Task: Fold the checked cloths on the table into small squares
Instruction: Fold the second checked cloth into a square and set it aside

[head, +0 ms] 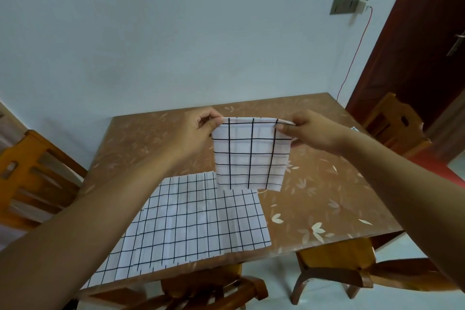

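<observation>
My left forearm covers the left side of the flat checked cloth (196,224), so I cannot see where its edge ends; past my right wrist a small white and blue scrap (354,129) peeks out, too hidden to name; the fingertips behind the raised cloth are out of sight too. Left hand (198,131) pinches the top left corner of the folded checked cloth (251,156) between thumb and curled fingers; right hand (309,133) pinches the top right corner the same way; the cloth hangs upright in the air above the table, folded edge on top, a loose thread (261,191) dangling at its lower right. Its bottom edge hangs in front of the far edge of the flat cloth, which lies spread on the near left part of the table (327,184); brown top, glossy, pale leaf pattern. Wooden chairs all round: one at the left (37,171), two tucked in at the near side (214,284) (334,267), one at the far right (395,123). Pale blue wall (151,33) behind; a socket panel (348,5) with a red cable (357,50) running down; a dark red door (427,33) at the right, cut off by the frame.
</observation>
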